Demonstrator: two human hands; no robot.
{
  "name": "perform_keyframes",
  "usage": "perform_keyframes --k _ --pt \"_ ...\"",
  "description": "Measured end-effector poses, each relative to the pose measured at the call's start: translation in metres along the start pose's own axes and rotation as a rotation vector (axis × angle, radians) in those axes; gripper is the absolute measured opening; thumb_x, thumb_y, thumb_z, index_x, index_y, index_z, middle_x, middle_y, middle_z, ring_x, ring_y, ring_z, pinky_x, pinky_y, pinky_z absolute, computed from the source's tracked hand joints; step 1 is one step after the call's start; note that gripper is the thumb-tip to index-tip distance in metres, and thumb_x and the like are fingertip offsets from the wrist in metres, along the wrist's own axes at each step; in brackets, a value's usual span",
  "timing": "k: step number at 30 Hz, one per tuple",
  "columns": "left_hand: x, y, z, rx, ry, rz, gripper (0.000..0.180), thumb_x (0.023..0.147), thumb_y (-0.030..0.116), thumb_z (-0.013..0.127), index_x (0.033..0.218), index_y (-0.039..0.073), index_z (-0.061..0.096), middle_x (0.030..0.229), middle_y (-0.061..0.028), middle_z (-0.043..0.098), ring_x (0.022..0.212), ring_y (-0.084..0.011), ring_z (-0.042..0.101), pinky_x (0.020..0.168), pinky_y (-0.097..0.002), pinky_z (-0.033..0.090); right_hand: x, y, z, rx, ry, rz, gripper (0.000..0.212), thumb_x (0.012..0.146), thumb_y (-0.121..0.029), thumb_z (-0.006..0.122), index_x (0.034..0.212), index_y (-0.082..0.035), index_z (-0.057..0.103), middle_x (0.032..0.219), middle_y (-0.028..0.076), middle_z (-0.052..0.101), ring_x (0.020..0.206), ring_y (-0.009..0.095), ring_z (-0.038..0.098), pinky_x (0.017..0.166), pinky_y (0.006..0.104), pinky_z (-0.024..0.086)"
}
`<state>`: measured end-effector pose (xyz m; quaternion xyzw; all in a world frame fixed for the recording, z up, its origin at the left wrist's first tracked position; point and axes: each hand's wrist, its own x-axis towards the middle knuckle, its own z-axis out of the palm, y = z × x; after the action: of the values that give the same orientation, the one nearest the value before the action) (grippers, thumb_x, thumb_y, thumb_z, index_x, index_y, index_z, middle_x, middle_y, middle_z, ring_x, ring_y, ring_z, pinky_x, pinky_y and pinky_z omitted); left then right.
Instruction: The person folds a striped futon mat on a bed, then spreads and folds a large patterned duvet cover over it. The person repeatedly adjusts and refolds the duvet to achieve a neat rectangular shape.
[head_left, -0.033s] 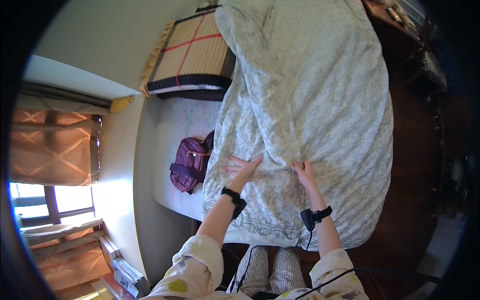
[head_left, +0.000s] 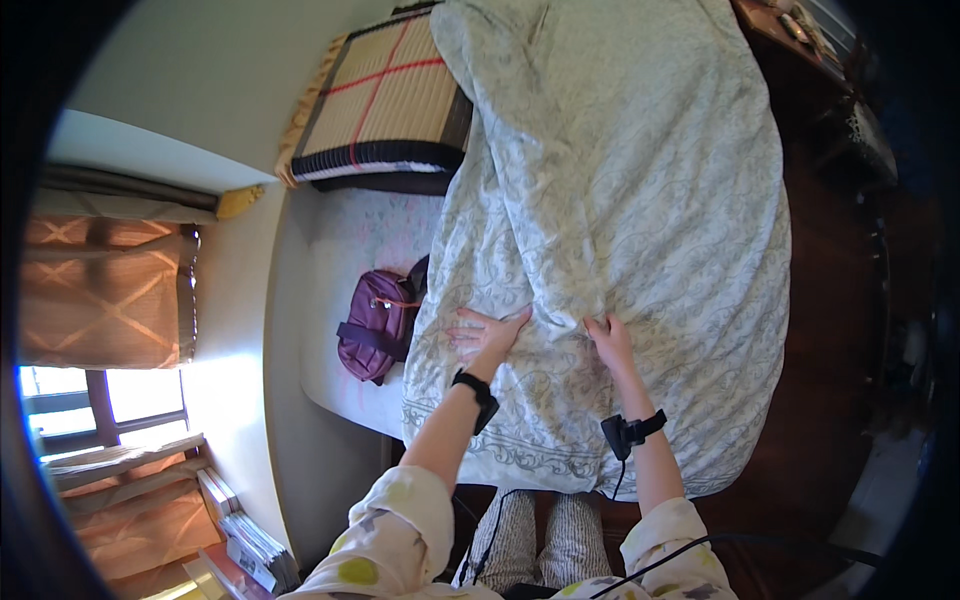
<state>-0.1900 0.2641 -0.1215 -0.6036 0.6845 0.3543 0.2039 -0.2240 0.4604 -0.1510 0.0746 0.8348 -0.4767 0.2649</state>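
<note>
A large pale green-grey duvet (head_left: 660,230) with a scrolled leaf pattern spreads out in front of me, its near hem hanging close to my knees. My left hand (head_left: 487,335) lies palm down on it, fingers spread and thumb pointing right. To its right, my right hand (head_left: 612,345) pinches a small fold of the duvet between thumb and fingers. Long ridges run away from that spot up the fabric. Each wrist wears a black strap with a small box, and the right-hand box (head_left: 618,438) trails a cable.
A purple bag (head_left: 374,325) rests on the pale mattress (head_left: 350,235) left of the duvet. Behind it sits a folded beige mat (head_left: 385,90) with red lines. A window with orange curtains (head_left: 100,295) and stacked books (head_left: 255,550) are at left. A wooden desk (head_left: 775,35) stands far right.
My left hand's fingers show more spread on the duvet now, and its wrist has shifted slightly right. My right hand keeps its pinch, almost unmoved.
</note>
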Motion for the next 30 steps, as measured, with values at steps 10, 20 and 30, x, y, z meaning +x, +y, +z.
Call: perform_keyframes --k 10,20,30 --pt "0.005 0.022 -0.013 0.069 -0.122 -0.093 0.144 0.044 0.06 0.074 0.124 0.0 -0.03 0.126 -0.0374 -0.026 0.118 -0.051 -0.023 0.096 -0.0592 -0.003 0.158 -0.133 0.022 0.835 -0.214 0.198 0.039 0.076 -0.023 0.065 0.101 0.004 0.054 0.099 0.013 0.058 0.084 0.02 0.057 0.072 0.0314 0.046" --pt "0.022 0.015 0.011 0.183 -0.041 -0.112 0.144 0.043 0.066 0.07 0.125 -0.003 -0.026 0.128 -0.0372 -0.021 0.122 -0.0479 -0.018 0.096 -0.0593 0.001 0.178 -0.169 -0.006 0.734 0.087 -0.017 0.035 0.078 -0.024 0.062 0.1 0.002 0.055 0.09 0.012 0.058 0.083 0.018 0.056 0.067 0.032 0.045" --pt "0.028 0.009 0.002 0.079 -0.314 -0.024 0.141 0.047 0.069 0.066 0.124 -0.006 -0.027 0.128 -0.0362 -0.023 0.122 -0.049 -0.015 0.099 -0.0553 0.007 0.162 -0.126 -0.075 0.466 -0.014 -0.008 0.049 0.077 -0.043 0.06 0.101 -0.001 0.056 0.087 0.006 0.058 0.078 0.013 0.051 0.068 0.0271 0.04"
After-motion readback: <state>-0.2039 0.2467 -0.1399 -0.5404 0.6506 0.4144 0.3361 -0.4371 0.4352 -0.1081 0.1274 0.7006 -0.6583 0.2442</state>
